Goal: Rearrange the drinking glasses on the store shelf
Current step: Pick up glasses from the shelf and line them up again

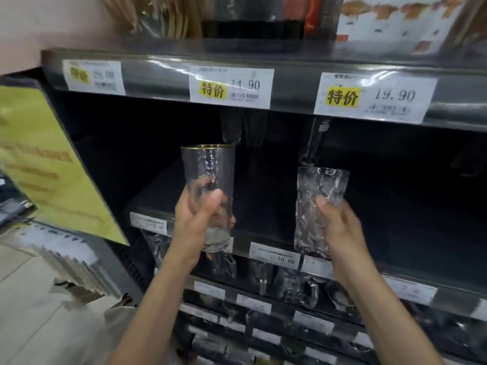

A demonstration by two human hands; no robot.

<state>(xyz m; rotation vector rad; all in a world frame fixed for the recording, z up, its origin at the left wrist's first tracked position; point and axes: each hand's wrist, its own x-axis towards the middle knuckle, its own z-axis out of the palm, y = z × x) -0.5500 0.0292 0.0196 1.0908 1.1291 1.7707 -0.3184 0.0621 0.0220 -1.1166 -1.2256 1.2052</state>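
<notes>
in front of the dark shelf (263,222), left hand (196,219) gripped a gold-rimmed glass (209,191) upright, right hand (340,230) gripped a textured glass (316,204), both in the air, well apart.

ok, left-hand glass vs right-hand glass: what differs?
The left-hand glass has a gold rim; the right-hand glass has a plain one. The left-hand glass has fine dimpling, the right-hand glass coarse craggy ridges. The left-hand glass is held higher than the right-hand glass. Both are clear, tall, upright and empty, gripped by the left hand and right hand respectively.
</notes>
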